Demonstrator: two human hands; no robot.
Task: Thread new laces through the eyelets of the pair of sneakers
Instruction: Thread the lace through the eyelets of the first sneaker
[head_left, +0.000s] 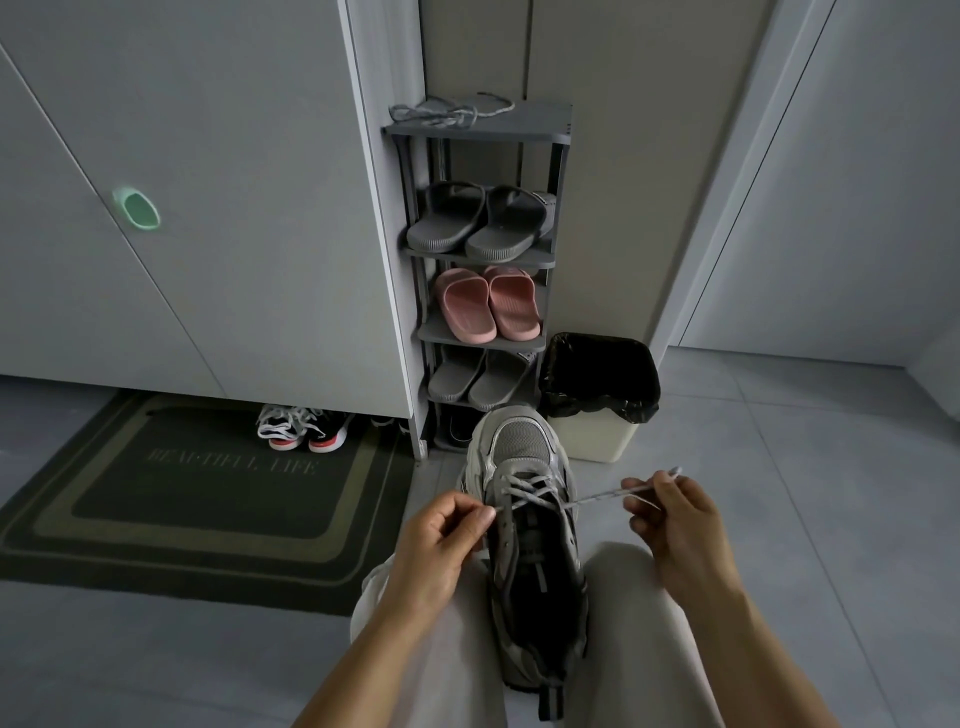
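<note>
A grey sneaker (524, 467) lies between my knees, toe pointing away from me. A grey speckled lace (530, 491) crosses through its lower eyelets near the toe. My left hand (447, 535) pinches the left lace end beside the shoe's left edge. My right hand (675, 519) grips the right lace end, which is pulled taut out to the right, its tip (674, 471) sticking up past my fingers. Another loose lace (447, 113) lies on the top shelf of the shoe rack.
A narrow grey shoe rack (548, 260) stands ahead with grey and pink slippers. A bin lined with a black bag (597, 384) sits right of it. Black and red sneakers (306, 428) rest under the cabinet, behind a dark doormat (197, 493).
</note>
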